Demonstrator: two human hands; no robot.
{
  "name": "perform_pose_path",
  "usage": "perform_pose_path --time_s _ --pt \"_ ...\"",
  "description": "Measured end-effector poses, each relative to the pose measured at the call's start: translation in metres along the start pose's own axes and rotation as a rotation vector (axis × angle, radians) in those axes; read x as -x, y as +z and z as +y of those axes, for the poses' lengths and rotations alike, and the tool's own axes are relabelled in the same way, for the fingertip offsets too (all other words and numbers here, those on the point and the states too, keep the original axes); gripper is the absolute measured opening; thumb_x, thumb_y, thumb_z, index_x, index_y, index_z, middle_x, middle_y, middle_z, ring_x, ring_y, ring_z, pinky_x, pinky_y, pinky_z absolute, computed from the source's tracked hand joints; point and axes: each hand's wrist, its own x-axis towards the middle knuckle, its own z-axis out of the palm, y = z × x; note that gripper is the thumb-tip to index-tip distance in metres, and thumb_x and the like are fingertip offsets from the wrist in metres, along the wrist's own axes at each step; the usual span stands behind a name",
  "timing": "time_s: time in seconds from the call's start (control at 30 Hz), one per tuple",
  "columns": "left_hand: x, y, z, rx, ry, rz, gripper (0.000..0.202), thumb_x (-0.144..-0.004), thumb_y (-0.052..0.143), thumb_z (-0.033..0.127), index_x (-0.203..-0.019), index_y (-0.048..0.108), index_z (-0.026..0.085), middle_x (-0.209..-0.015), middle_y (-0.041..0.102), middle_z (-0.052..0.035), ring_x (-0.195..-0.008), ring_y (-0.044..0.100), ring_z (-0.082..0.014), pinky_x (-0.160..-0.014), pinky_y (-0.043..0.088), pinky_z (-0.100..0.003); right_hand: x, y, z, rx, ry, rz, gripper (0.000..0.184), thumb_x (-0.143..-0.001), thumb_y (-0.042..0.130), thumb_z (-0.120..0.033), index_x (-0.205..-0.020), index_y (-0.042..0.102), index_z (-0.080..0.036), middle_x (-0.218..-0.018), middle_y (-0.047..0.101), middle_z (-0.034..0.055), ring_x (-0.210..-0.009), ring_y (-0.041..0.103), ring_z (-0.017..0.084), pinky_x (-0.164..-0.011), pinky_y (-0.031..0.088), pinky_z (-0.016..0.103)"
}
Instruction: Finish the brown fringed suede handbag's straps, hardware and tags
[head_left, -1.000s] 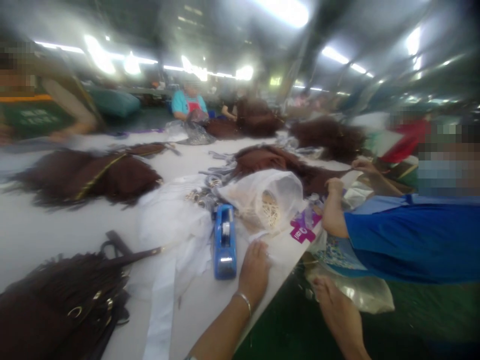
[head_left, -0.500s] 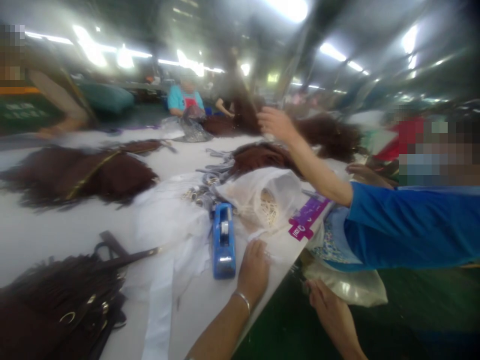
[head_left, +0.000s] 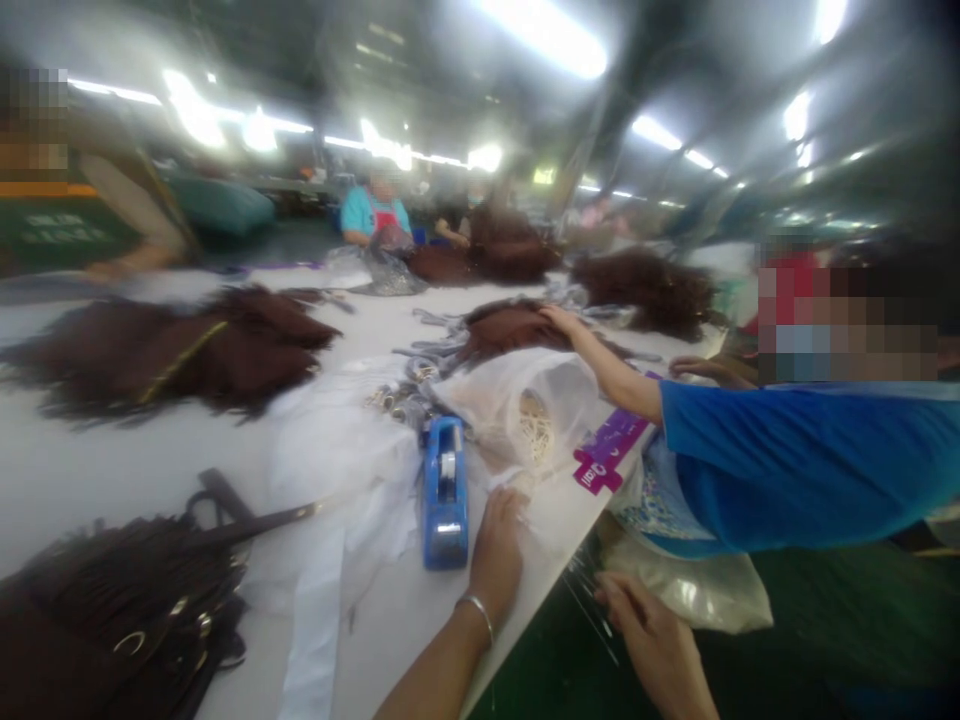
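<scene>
My left hand, with a silver bangle at the wrist, rests at the table edge just right of a blue tape dispenser. Its fingers are bent together at some clear material near a translucent plastic bag that has pale thin loops inside. Whatever the left fingers hold is too unclear to name. Beyond the edge, lower right, my right hand has thumb and fingers pinched together. Thin shiny strands show beside its fingertips; their kind is unclear.
Brown fringed handbags lie at left, with more across the white table. White sheets and a purple card lie near the dispenser. A co-worker in a blue shirt reaches in from the right, above a clear bag.
The co-worker's raised arm has come down onto a brown bag. My right hand has shifted slightly left and down, and shiny strands now show beside it. My left hand stays by the dispenser.
</scene>
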Motion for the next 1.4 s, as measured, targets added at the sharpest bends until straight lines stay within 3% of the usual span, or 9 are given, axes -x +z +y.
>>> perform_pose_path --time_s 0.1,0.27,0.4,0.57,0.77,0.9,1.1,1.27,1.4 --pt "-0.002 -0.004 0.004 0.034 -0.017 0.023 0.052 -0.087 0.03 0.0 -0.131 0.049 0.022 -0.145 0.044 -0.0068 -0.14 0.031 -0.0189 -0.116 0.032 -0.045 0.003 -0.004 0.002 0.148 -0.18 -0.087 0.031 -0.088 0.046 -0.046 -0.103 0.068 -0.029 -0.097 0.074 0.002 -0.083 0.069 0.022 -0.073 0.054 0.031" --pt "0.001 -0.009 0.019 0.064 -0.077 0.148 0.042 -0.088 0.033 0.003 -0.12 0.054 0.02 -0.13 0.053 -0.0092 -0.127 0.046 -0.0193 -0.109 0.041 -0.041 -0.011 -0.009 -0.038 0.306 -0.391 0.315 0.031 -0.094 0.041 -0.04 -0.109 0.062 -0.023 -0.114 0.066 0.0111 -0.111 0.058 0.027 -0.096 0.045 0.042" --pt "0.016 -0.007 0.018 -0.042 0.072 0.067 0.035 -0.084 0.039 0.0 -0.105 0.058 0.02 -0.112 0.059 -0.0081 -0.116 0.052 -0.0223 -0.102 0.044 -0.045 -0.034 0.025 -0.065 0.376 -0.499 0.116 0.02 -0.093 0.046 -0.026 -0.102 0.063 -0.023 -0.1 0.067 0.008 -0.095 0.061 0.023 -0.083 0.048 0.034" --pt "0.025 -0.006 0.015 -0.174 0.121 -0.028 0.043 -0.083 0.042 -0.002 -0.116 0.057 0.022 -0.123 0.056 -0.0079 -0.123 0.046 -0.0234 -0.105 0.041 -0.044 -0.055 0.055 -0.052 0.445 -0.428 0.043 0.022 -0.089 0.045 -0.017 -0.099 0.065 -0.02 -0.096 0.067 0.0092 -0.093 0.06 0.024 -0.081 0.045 0.034" --pt "0.02 -0.015 0.027 -0.19 0.066 -0.059 0.042 -0.086 0.04 0.0 -0.118 0.055 0.023 -0.12 0.055 -0.008 -0.117 0.048 -0.0245 -0.099 0.044 -0.042 -0.075 0.026 -0.056 0.113 -0.257 -0.209 0.023 -0.087 0.047 -0.032 -0.088 0.068 -0.022 -0.086 0.071 0.0034 -0.081 0.064 0.02 -0.075 0.046 0.03" --pt "0.021 -0.016 0.024 -0.104 0.03 -0.028 0.041 -0.084 0.04 0.0 -0.117 0.054 0.021 -0.119 0.055 -0.0091 -0.116 0.049 -0.0244 -0.1 0.043 -0.042 -0.077 0.031 -0.065 -0.177 -0.122 -0.289 0.028 -0.081 0.052 -0.04 -0.086 0.07 -0.02 -0.076 0.072 0.0016 -0.07 0.064 0.02 -0.062 0.047 0.028" --pt "0.018 -0.015 0.012 0.157 -0.092 0.128 0.032 -0.089 0.033 0.005 -0.115 0.049 0.016 -0.117 0.054 -0.0127 -0.113 0.052 -0.0204 -0.103 0.041 -0.038 -0.061 0.064 -0.072 -0.126 -0.118 -0.144 0.026 -0.083 0.051 -0.039 -0.091 0.068 -0.021 -0.087 0.074 0.0031 -0.083 0.068 0.022 -0.074 0.048 0.031" --pt "0.018 -0.015 0.011 0.232 -0.141 0.107 0.025 -0.095 0.031 0.015 -0.105 0.053 0.019 -0.103 0.058 -0.0088 -0.1 0.057 -0.0195 -0.096 0.046 -0.038 -0.05 0.069 -0.081 -0.026 -0.131 -0.044 0.024 -0.087 0.047 -0.038 -0.093 0.065 -0.023 -0.092 0.073 0.0034 -0.087 0.068 0.022 -0.075 0.047 0.031" --pt "0.017 -0.012 0.009 0.186 -0.15 0.084 0.028 -0.093 0.034 0.018 -0.113 0.054 0.017 -0.115 0.061 -0.0126 -0.112 0.056 -0.0229 -0.103 0.042 -0.042 -0.04 0.08 -0.088 0.053 -0.202 0.113 0.023 -0.091 0.043 -0.037 -0.094 0.061 -0.023 -0.092 0.07 0.0053 -0.085 0.067 0.022 -0.074 0.048 0.031"
